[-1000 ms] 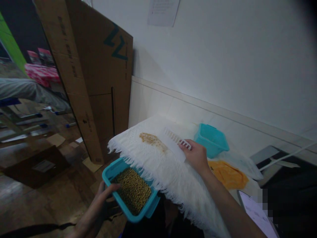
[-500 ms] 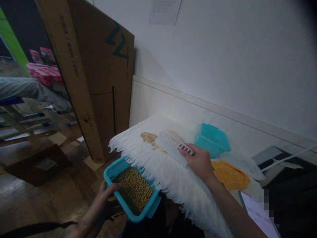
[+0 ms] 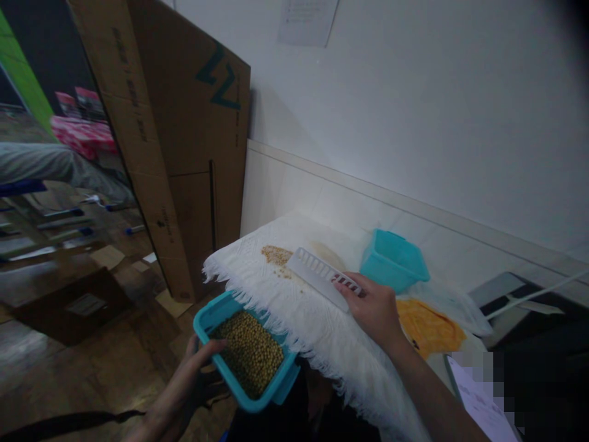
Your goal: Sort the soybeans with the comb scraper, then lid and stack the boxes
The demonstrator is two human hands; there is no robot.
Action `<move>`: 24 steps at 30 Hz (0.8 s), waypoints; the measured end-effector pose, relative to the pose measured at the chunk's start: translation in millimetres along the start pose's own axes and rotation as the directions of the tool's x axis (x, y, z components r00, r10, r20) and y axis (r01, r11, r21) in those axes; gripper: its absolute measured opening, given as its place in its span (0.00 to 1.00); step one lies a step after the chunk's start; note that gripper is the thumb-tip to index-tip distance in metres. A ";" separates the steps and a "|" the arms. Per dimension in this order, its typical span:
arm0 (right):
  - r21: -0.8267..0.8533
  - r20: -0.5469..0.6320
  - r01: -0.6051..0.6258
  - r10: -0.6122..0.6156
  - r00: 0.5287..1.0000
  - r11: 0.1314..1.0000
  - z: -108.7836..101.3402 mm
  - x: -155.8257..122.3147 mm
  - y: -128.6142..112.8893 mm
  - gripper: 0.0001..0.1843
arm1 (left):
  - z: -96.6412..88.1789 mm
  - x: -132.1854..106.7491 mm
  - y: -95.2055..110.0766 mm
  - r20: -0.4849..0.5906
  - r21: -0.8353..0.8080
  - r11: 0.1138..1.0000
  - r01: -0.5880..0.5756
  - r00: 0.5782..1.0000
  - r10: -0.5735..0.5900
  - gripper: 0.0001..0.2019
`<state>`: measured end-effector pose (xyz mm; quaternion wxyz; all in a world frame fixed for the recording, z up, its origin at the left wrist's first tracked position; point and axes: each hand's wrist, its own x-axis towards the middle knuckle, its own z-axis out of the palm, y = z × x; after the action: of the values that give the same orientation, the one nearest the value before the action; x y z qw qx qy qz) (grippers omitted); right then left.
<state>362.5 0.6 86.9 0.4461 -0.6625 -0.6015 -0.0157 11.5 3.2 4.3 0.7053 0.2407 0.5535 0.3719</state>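
1. My left hand [image 3: 193, 374] is closed on the near corner of the teal tray [image 3: 278, 383], thumb hooked over the rim. It holds the tray below the fringed edge of the white cloth [image 3: 313, 331], out over the floor [image 3: 92, 356].
2. The tray is well filled with beans [image 3: 251, 353], a thick, even layer from wall to wall.
3. My right hand [image 3: 375, 310] grips one end of the white slotted scraper [image 3: 317, 276], fingers curled over its top. The blade lies flat on the cloth and points away towards the far left.
4. A small pile of loose beans [image 3: 277, 255] sits on the cloth just beyond the scraper's far end, with a few strays beside it. I cannot tell whether the blade touches them.
5. My reading of progress: most of the beans are already in the tray, and the small pile and its strays are what has not yet gone over the cloth's edge. The stretch of cloth between the pile and the tray looks free of beans.
6. Around the work, a second teal tray [image 3: 393, 261] stands on the cloth behind my right hand, its inside hidden from me. An orange cloth [image 3: 430, 328] lies to the right, and a tall cardboard box [image 3: 184, 135] leans against the wall.
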 end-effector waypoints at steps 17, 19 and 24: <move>0.010 0.040 0.033 -0.034 0.999 0.999 -3.4 -8.2 -3.6 0.15 | -0.3 1.5 -0.5 -0.020 -0.027 1.000 0.016 1.000 -0.016 0.50; 0.029 0.081 0.037 -0.039 0.996 0.999 -5.2 -8.7 -4.0 0.14 | -0.6 2.1 -0.7 -0.018 -0.018 1.000 0.020 1.000 -0.020 0.50; 0.046 0.110 0.053 -0.058 0.992 0.998 -9.0 -7.9 -3.3 0.13 | -0.6 3.0 -0.9 -0.034 -0.016 1.000 0.025 0.999 -0.026 0.53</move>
<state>362.3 -11.5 89.8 0.4252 -0.6356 -0.6440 0.0218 11.5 5.0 1.6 0.7023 0.2217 0.5654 0.3713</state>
